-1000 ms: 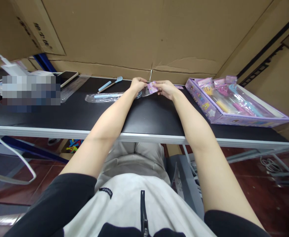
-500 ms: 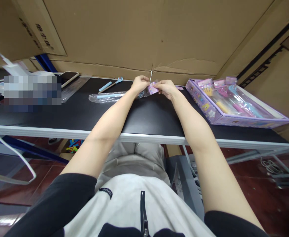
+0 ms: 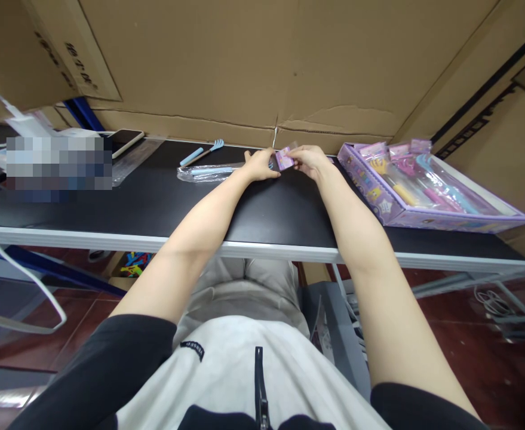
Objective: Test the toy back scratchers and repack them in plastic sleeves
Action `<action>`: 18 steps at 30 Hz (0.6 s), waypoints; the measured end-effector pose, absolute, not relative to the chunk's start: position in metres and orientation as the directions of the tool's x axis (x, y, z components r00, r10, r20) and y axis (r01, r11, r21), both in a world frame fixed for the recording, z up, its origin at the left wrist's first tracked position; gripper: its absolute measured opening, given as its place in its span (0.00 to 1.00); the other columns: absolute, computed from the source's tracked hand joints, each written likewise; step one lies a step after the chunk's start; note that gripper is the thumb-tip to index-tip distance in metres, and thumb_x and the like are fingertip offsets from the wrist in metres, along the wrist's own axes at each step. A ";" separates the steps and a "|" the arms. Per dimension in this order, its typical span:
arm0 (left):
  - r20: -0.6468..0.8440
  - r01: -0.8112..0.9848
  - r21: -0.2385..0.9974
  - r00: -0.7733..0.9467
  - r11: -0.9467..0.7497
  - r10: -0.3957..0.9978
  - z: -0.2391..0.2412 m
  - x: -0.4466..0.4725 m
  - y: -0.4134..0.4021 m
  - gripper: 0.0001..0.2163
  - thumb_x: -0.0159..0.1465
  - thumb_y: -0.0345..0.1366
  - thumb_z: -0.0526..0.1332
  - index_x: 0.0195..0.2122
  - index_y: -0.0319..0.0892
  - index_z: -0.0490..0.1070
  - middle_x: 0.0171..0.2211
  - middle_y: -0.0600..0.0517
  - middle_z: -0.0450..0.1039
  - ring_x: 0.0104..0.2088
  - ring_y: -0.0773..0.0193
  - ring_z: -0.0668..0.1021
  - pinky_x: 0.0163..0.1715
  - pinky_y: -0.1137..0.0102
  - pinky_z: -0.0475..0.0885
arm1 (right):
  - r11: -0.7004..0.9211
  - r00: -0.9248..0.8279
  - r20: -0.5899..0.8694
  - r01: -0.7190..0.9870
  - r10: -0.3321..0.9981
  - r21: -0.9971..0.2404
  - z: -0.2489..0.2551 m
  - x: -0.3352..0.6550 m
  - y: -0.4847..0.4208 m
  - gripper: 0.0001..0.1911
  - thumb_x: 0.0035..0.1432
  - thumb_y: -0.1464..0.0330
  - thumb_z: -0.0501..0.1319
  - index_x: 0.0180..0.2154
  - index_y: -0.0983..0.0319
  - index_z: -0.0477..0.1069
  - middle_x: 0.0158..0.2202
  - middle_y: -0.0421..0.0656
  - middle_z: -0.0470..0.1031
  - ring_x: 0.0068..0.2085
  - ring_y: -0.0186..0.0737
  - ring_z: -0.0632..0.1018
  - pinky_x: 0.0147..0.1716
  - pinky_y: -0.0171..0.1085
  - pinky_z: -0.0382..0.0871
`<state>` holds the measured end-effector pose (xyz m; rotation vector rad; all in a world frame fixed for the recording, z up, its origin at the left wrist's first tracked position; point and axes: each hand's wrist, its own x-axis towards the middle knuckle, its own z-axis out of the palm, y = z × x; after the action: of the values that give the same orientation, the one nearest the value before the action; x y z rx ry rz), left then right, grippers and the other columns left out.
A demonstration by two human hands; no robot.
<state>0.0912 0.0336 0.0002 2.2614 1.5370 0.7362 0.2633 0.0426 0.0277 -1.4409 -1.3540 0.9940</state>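
Note:
My left hand point(image 3: 260, 166) rests on the black table point(image 3: 146, 203), fingers pressed on the right end of a clear plastic bag point(image 3: 203, 173) that holds a light blue utensil. My right hand point(image 3: 309, 160) pinches a small purple header card point(image 3: 284, 159) at the bag's open end, just right of the left hand. Both hands meet at the far middle of the table, close to the cardboard wall.
A purple display box point(image 3: 423, 188) with several packed utensils lies at the right. A loose blue fork point(image 3: 202, 153) and a phone point(image 3: 125, 141) lie at the back left. Cardboard boxes point(image 3: 262, 65) wall the far side. White cables point(image 3: 15, 275) hang at the left.
The bag slid to the right along the table. My left hand dropped from a raised pinch to lie on the bag, and the purple card stayed in my right hand's fingers.

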 end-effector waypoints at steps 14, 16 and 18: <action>0.275 0.756 0.523 0.288 -0.394 0.917 0.005 0.090 0.032 0.34 0.60 0.38 0.74 0.68 0.41 0.71 0.67 0.36 0.75 0.70 0.37 0.71 0.71 0.47 0.56 | 0.089 0.153 0.156 0.371 0.976 -0.924 0.024 0.261 0.047 0.08 0.60 0.78 0.66 0.30 0.61 0.73 0.24 0.41 0.70 0.29 0.35 0.71 0.29 0.34 0.71; 0.283 0.754 0.520 0.291 -0.401 0.914 0.005 0.090 0.031 0.34 0.60 0.38 0.74 0.68 0.42 0.71 0.67 0.37 0.74 0.71 0.38 0.71 0.71 0.48 0.56 | 0.103 0.152 0.174 0.387 0.973 -0.916 0.024 0.261 0.049 0.09 0.57 0.79 0.67 0.29 0.61 0.73 0.24 0.41 0.70 0.29 0.37 0.71 0.32 0.36 0.73; 0.288 0.752 0.521 0.290 -0.403 0.913 0.005 0.090 0.032 0.34 0.60 0.38 0.74 0.68 0.43 0.71 0.67 0.38 0.75 0.70 0.38 0.71 0.71 0.48 0.56 | 0.122 0.149 0.199 0.410 0.969 -0.904 0.022 0.260 0.050 0.10 0.54 0.79 0.67 0.28 0.60 0.71 0.24 0.40 0.69 0.31 0.37 0.72 0.36 0.37 0.75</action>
<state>0.0903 0.0315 0.0047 2.2773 1.5191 0.8024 0.2603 0.0504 0.0223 -1.4511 -1.4234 0.7237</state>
